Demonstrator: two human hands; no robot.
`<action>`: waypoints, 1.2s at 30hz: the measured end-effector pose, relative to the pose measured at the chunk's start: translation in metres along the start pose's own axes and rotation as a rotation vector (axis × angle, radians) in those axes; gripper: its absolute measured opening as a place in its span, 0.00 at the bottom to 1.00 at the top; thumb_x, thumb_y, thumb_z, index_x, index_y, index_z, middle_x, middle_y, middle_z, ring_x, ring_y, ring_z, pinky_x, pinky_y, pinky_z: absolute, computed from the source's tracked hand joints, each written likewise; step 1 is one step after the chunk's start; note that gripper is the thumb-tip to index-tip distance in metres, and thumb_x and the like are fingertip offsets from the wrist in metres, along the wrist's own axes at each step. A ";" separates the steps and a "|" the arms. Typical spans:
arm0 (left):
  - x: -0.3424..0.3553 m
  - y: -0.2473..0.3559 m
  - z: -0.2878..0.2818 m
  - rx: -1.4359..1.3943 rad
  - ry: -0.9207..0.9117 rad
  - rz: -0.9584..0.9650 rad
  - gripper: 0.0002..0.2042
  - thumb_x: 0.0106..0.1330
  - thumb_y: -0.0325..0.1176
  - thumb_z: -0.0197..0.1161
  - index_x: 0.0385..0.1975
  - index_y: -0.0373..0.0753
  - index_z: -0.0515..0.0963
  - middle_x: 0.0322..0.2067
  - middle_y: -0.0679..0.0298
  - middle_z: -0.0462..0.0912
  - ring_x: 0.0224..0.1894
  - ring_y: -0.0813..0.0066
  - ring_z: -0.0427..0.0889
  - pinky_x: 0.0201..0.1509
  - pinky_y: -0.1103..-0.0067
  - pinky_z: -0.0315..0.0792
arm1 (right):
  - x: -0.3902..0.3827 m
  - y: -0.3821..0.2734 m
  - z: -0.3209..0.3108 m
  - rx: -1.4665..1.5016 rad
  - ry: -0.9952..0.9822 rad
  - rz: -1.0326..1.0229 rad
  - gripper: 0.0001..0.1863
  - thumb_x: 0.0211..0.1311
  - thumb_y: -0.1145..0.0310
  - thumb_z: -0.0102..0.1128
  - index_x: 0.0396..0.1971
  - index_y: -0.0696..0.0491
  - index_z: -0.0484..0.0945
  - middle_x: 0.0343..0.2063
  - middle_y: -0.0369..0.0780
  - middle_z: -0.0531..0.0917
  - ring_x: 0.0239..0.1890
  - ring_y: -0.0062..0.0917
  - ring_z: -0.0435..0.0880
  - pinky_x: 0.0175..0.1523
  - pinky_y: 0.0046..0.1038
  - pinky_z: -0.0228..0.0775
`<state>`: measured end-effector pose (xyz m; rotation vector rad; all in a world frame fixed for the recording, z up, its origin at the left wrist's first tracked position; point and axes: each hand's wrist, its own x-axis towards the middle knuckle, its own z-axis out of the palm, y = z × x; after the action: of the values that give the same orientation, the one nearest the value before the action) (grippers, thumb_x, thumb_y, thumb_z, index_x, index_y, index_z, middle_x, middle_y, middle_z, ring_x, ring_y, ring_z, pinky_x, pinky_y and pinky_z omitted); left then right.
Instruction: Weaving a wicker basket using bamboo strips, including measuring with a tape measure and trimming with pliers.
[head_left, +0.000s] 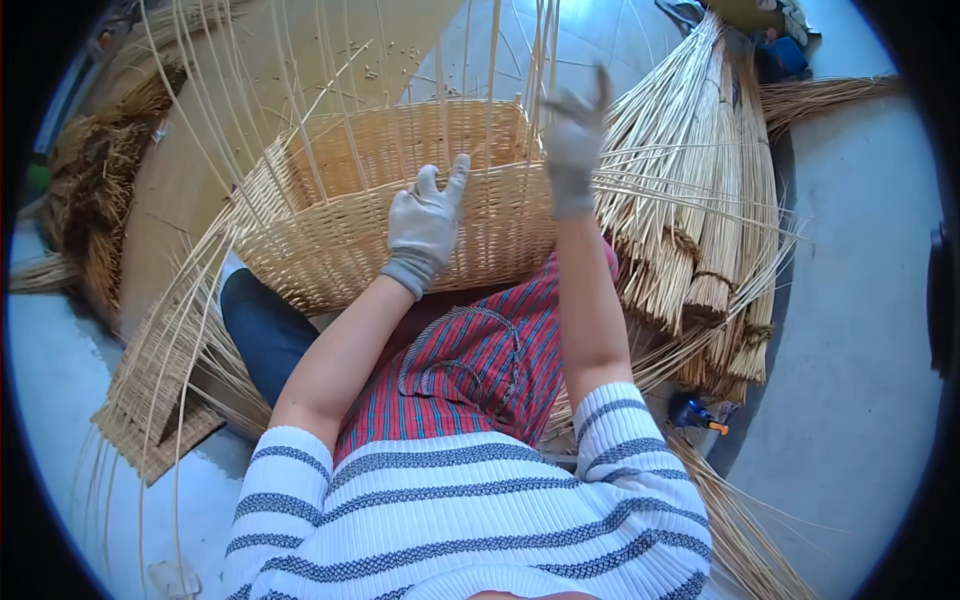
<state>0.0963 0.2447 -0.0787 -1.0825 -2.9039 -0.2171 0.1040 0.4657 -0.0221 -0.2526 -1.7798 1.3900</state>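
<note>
A large wicker basket [340,255] rests across my lap, its wall woven and tall stakes rising from it. My left hand [424,222], in a pale grey-white glove, is closed on the near wall at the rim, with one finger raised and some fingers hidden. Raised over the basket's right end is my right hand [574,145], gloved too and blurred by motion. Its visible fingers are stretched apart, and I make out nothing held in them. Long loose canes [690,190] stick out from the basket's right side below that hand.
Tied bundles of pale canes [715,130] stand at the right, near a dark blue object with an orange tip [690,412]. At the lower left lies a woven panel [150,400]. Brown fibre [95,190] is heaped far left. Scraps [375,65] litter the floor beyond the basket.
</note>
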 end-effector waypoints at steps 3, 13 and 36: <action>0.014 0.010 -0.013 -0.007 0.208 0.077 0.40 0.65 0.39 0.69 0.79 0.52 0.60 0.61 0.49 0.72 0.50 0.52 0.82 0.54 0.61 0.76 | -0.033 0.007 -0.077 -0.142 0.101 0.425 0.18 0.65 0.71 0.71 0.55 0.53 0.81 0.39 0.38 0.88 0.38 0.25 0.88 0.46 0.28 0.79; 0.073 0.113 -0.004 -0.377 -0.187 -0.071 0.26 0.74 0.34 0.54 0.72 0.61 0.71 0.61 0.44 0.72 0.37 0.45 0.89 0.40 0.55 0.84 | -0.006 0.068 -0.100 -1.280 0.041 -0.285 0.19 0.61 0.60 0.73 0.52 0.44 0.85 0.31 0.43 0.88 0.35 0.42 0.87 0.44 0.43 0.78; -0.193 -0.274 0.001 -1.465 0.640 -0.283 0.24 0.80 0.44 0.59 0.70 0.40 0.73 0.50 0.64 0.85 0.49 0.70 0.84 0.52 0.73 0.81 | -0.241 -0.148 0.243 0.149 -1.161 -0.498 0.26 0.60 0.73 0.63 0.60 0.45 0.82 0.57 0.45 0.85 0.59 0.42 0.84 0.64 0.40 0.76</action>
<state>0.0634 -0.0849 -0.1281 -0.3459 -1.9471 -2.3307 0.1307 0.0937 -0.0173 1.2326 -2.3336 1.3454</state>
